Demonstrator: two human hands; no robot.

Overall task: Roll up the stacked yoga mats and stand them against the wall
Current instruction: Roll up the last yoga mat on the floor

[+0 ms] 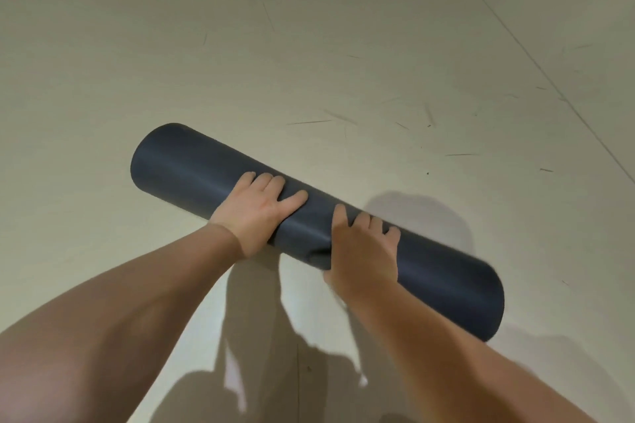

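A dark blue yoga mat [192, 166], rolled into a thick tube, runs from upper left to lower right above the pale floor. My left hand [256, 209] grips it near the middle, fingers wrapped over the top. My right hand [364, 251] grips it just to the right of the left hand, thumb on the near side. Both ends of the roll stick out past my hands. No other mat and no wall are in view.
The pale floor [343, 45] carries dark scuff marks and a thin seam line [536, 62] running diagonally at the right. Shadows of my arms and the roll fall on the floor below my hands.
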